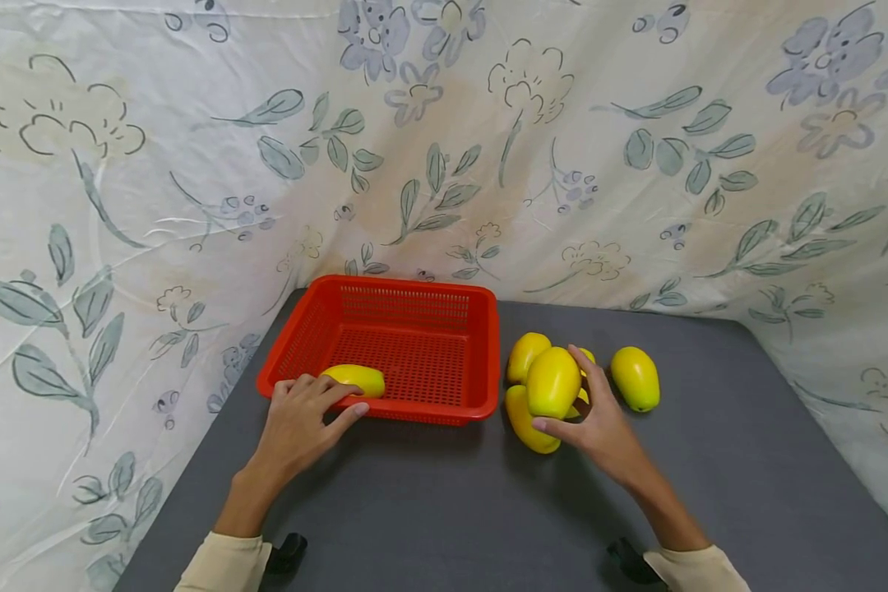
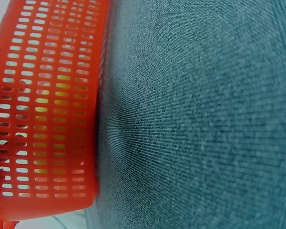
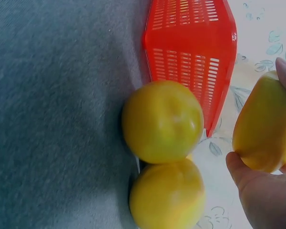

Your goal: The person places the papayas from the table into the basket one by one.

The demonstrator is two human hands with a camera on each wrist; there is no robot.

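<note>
My right hand [image 1: 607,427] pinches a yellow mango [image 1: 553,382] between thumb and fingertips, lifted above other mangoes. In the right wrist view, that held mango [image 3: 264,124] hangs clear of the two mangoes below it. At the near left of the red plastic basket [image 1: 481,403], my left hand [image 1: 299,423] grips the rim, fingers bent over it and thumb on the outer side. One yellow mango [image 1: 358,379] lies inside, right by those fingers. In the left wrist view, yellow shows through the slots of the basket wall [image 2: 50,157].
Right of the basket, mangoes cluster on the grey tabletop [image 1: 444,510], among them a back one [image 1: 527,355] and a front one [image 1: 529,427], with another partly hidden. A separate mango [image 1: 635,378] lies farther right. Behind hangs a floral cloth [image 1: 429,164].
</note>
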